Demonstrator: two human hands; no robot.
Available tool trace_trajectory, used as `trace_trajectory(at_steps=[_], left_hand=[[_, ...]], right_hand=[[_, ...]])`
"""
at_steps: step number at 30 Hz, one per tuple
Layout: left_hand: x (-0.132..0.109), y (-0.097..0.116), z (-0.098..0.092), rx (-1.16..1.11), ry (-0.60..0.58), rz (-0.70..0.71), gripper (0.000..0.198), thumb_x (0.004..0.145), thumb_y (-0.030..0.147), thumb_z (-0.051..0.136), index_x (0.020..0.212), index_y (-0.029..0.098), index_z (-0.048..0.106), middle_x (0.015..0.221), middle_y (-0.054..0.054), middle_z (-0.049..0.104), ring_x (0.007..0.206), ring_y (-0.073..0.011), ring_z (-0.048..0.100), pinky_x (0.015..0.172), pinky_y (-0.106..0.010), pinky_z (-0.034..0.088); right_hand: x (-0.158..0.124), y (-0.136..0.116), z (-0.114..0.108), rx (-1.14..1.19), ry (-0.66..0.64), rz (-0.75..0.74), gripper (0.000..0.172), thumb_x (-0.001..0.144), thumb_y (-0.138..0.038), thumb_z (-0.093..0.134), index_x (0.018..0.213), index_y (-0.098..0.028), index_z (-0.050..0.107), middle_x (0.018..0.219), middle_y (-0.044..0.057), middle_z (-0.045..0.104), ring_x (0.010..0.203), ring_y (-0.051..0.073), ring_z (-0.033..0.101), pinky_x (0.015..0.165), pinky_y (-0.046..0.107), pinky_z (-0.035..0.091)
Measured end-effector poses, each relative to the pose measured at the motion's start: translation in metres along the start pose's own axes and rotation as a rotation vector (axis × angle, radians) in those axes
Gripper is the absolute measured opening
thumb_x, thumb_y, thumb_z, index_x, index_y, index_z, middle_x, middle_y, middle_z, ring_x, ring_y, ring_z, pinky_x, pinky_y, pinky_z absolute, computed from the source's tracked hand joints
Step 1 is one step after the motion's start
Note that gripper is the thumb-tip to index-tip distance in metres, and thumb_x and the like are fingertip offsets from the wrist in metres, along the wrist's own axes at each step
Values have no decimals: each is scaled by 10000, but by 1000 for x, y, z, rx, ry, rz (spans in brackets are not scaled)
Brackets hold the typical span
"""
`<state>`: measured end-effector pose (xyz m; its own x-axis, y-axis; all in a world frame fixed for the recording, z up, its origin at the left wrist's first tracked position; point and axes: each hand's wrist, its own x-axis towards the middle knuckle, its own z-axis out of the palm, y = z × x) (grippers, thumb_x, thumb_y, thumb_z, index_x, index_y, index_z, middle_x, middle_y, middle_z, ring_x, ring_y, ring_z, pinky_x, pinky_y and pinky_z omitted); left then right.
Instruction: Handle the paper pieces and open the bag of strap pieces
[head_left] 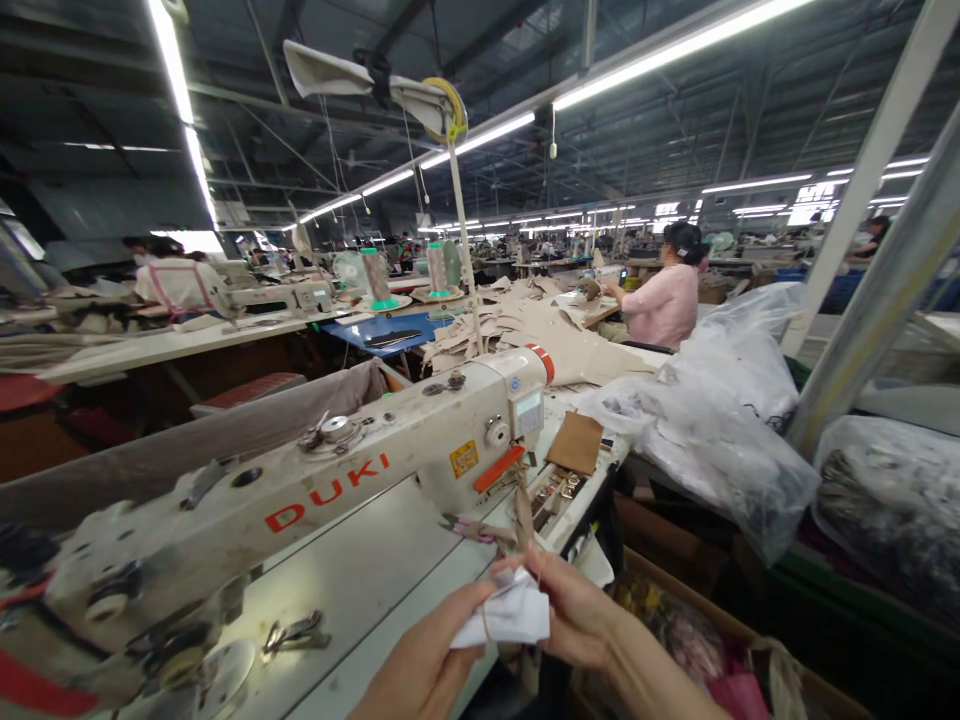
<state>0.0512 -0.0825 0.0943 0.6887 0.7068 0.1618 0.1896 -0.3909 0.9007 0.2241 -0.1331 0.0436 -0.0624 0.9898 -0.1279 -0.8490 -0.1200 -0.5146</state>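
Note:
My left hand (427, 660) and my right hand (577, 615) meet at the bottom middle, both pinching a small white folded piece of fabric (510, 615). A thin tan strip (523, 515) rises from between my fingers. Just beyond them, scissors with purple handles (476, 528) lie on the pale sewing table (375, 570). A cream sewing machine marked DUKI (322, 470) stretches across the left, its needle end near the lower left corner.
A brown fabric piece (576, 442) lies by the machine's right end. Clear plastic bags (720, 420) fill bins at right, behind slanted metal posts (877, 290). A person in pink (664, 300) sits at a far table with tan fabric piles (525, 335). A cardboard box (690, 620) stands below right.

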Motion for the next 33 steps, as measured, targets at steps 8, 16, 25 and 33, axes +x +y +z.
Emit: trace_trajectory(at_steps=[8, 16, 25, 33], left_hand=[[13, 42, -13, 40, -346, -55, 295, 871, 297, 481, 1075, 284, 693, 985, -40, 717, 967, -229, 644, 902, -299, 476], [-5, 25, 2, 193, -133, -114, 312, 859, 181, 428, 1033, 281, 667, 966, -17, 717, 896, -200, 653, 786, -247, 460], [-13, 18, 10, 317, -25, -160, 343, 874, 200, 352, 1124, 229, 584, 1060, -68, 695, 964, -224, 648, 820, -309, 446], [-14, 12, 25, 305, 194, -210, 322, 887, 230, 327, 1129, 208, 539, 1019, -95, 702, 901, -247, 671, 773, -358, 484]], right_hand=[[-13, -26, 0, -598, -64, 39, 614, 600, -606, 785, 955, -106, 737, 634, 10, 614, 457, 55, 507, 426, 157, 423], [-21, -40, 16, -824, -223, 16, 483, 682, -493, 773, 1072, -213, 724, 896, 28, 560, 657, 104, 567, 506, 185, 517], [-19, -37, 21, -840, -244, 121, 601, 658, -386, 814, 1200, -189, 646, 758, 9, 624, 581, 84, 589, 480, 142, 473], [-9, -13, 30, -769, -39, -10, 570, 576, -380, 859, 1053, -133, 667, 657, -21, 637, 433, 66, 533, 421, 168, 445]])
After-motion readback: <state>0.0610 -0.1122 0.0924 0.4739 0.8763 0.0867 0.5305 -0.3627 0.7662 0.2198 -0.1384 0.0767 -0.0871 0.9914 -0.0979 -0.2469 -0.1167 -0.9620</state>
